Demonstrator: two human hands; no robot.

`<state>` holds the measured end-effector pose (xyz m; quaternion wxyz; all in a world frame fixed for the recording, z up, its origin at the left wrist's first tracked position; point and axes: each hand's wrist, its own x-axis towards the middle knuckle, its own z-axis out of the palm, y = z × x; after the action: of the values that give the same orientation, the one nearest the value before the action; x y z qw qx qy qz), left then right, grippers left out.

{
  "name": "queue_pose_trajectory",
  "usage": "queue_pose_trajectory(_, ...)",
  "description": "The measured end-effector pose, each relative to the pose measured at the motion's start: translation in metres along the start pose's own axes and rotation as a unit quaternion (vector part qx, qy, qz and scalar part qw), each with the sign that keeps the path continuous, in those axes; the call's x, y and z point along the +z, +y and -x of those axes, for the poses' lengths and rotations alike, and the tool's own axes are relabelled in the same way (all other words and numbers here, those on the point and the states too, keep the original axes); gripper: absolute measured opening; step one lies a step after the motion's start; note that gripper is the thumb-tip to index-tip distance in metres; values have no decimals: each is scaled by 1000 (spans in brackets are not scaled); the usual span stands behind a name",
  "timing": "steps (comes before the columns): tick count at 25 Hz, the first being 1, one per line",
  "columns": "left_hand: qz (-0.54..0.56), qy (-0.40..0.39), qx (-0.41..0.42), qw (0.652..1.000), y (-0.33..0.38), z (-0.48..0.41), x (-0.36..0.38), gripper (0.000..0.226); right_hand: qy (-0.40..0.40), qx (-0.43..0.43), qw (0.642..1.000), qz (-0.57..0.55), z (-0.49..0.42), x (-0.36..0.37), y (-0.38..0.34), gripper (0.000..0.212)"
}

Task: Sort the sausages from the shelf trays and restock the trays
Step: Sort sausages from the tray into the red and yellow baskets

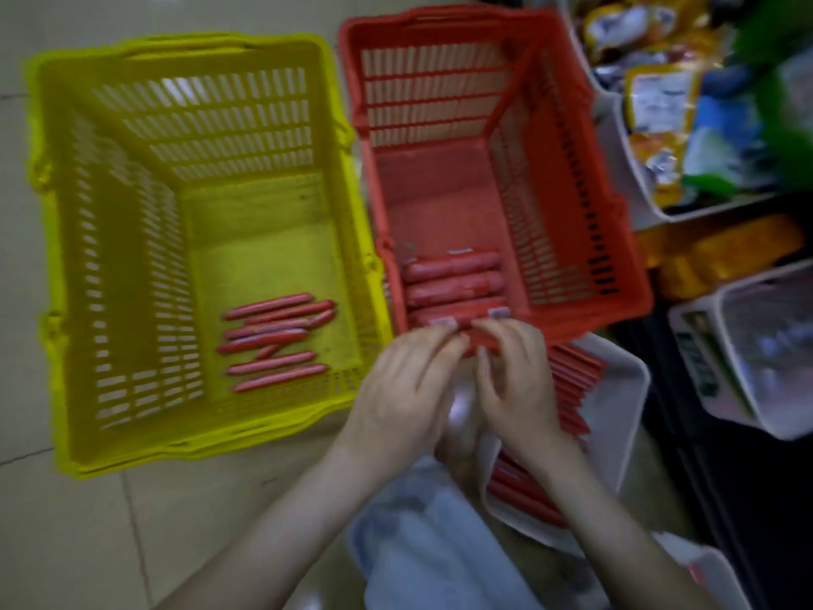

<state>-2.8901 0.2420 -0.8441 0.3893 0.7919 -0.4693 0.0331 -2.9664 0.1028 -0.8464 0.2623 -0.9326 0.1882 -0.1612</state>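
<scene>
Sausage [477, 341], a thick red one, is pinched at the near rim of the red basket [567, 239], with its long axis running left to right. That puts it parallel with the thick sausages [453, 279] lined up on the basket floor just beyond it. The left hand [404, 389] grips its left end with curled fingertips and the right hand [514, 380] grips its right end, so neither of the 2 is nearer. Blur hides the exact finger placement. The likely move is a short push away from the body, keeping that crosswise lie, to set it against the row. Left of the red basket stands the yellow basket [132, 266], holding thin sausages [272, 341]. On the near side of the red basket, under the right wrist, a white tray [624, 389] holds more red sticks [572, 389].
</scene>
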Motion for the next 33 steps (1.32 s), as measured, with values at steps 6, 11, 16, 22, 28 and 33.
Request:
queue_pose_trajectory(6, 5, -301, 86, 950, 25, 21, 115, 58, -157, 319, 932, 76, 141, -4, 144, 57)
queue_pose_trajectory(11, -79, -460, 84, 881, 32, 32, 174, 61, -386, 234, 880, 145, 183, 3, 180, 87)
queue_pose_trajectory(16, -204, -530, 127, 814, 35, 41, 200, 65, -394, 193, 884, 161, 191, 8, 187, 83)
queue_pose_trajectory(22, -260, -556, 135, 778, 45, 44, 209, 56, -385, 230, 886, 119, 172, 19, 197, 80)
queue_pose_trajectory(28, -89, -528, 22, 844, 51, 22, 187, 71, -359, 329, 874, 7, 170, -2, 193, 42)
queue_pose_trajectory(33, 93, -460, -232, 852, 94, -44, 130, 59, -142, 501, 799, -300, 139, -70, 150, 17)
